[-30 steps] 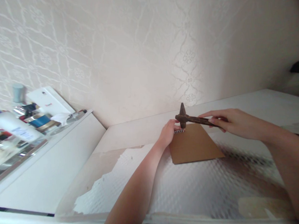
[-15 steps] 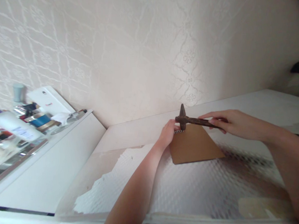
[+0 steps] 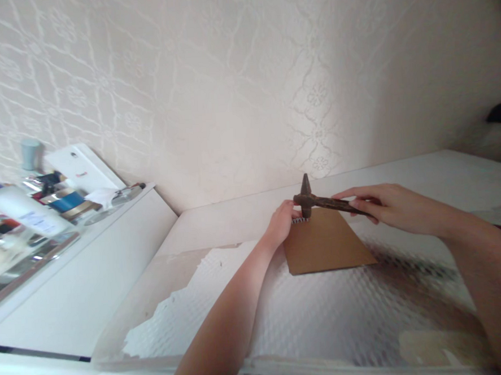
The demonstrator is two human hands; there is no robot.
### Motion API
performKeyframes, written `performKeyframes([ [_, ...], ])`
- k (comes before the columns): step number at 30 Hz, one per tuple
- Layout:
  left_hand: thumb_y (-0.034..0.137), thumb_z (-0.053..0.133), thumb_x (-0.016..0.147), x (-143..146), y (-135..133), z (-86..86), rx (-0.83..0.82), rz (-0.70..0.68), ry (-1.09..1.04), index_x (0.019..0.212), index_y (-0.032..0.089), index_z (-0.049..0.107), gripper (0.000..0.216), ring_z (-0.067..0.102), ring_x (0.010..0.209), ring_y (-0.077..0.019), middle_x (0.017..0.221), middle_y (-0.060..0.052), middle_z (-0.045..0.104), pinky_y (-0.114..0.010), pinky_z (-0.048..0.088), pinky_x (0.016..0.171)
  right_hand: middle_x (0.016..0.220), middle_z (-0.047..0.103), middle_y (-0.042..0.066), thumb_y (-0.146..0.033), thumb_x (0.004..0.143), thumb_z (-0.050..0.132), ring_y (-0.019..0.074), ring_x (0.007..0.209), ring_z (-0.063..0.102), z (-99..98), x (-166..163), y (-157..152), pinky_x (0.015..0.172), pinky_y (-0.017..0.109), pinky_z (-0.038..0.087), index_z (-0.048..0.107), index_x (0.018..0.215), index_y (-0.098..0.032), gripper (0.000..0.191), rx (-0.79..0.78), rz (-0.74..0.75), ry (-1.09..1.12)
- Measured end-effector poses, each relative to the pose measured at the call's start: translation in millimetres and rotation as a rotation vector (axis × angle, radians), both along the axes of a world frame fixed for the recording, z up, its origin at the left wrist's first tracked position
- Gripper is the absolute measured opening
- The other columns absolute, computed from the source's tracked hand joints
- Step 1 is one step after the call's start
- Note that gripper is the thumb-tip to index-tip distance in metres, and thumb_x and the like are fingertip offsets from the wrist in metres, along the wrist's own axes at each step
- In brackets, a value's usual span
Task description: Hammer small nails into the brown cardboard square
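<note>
Head camera shows the right hand [image 3: 387, 204] closed around the handle of a dark rusty hammer [image 3: 319, 201], with fingers and thumb quite close to the head; I think such a short hold gives small, exact movements. The pointed head stands just above the far left corner of a flat brown cardboard sheet [image 3: 326, 245]. The left hand [image 3: 282, 222] rests at this same corner, beside a small silvery toothed strip [image 3: 300, 220], seemingly to stop the sheet from sliding. Whether its fingertips pinch something I cannot tell, because the hammer head covers them. The cardboard lies on a shiny embossed plastic cover [image 3: 309, 319] near the far edge of the white table [image 3: 218, 215], close to the patterned wall [image 3: 227, 87]
</note>
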State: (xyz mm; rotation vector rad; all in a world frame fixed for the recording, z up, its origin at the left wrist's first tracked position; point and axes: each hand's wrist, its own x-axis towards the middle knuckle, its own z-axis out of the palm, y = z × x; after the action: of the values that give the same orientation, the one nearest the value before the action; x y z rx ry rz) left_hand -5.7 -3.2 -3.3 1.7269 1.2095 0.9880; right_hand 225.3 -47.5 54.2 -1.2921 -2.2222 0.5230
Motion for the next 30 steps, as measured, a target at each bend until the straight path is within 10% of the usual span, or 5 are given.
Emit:
performKeyframes([
  [30, 0.021, 0.043, 0.078, 0.9, -2.7, 6.3, -0.022, 0.029, 0.019, 0.081, 0.017, 0.061, 0.019, 0.056, 0.103, -0.0186, 0.101, -0.005, 0.066, -0.03, 0.037, 0.095, 0.072, 0.067, 0.005, -0.044, 0.084, 0.037, 0.0182, 0.055, 0.054, 5.9, -2.4, -4.6, 0.058, 0.03, 0.042, 0.068, 0.112, -0.023, 0.046, 0.017, 0.006, -0.012],
])
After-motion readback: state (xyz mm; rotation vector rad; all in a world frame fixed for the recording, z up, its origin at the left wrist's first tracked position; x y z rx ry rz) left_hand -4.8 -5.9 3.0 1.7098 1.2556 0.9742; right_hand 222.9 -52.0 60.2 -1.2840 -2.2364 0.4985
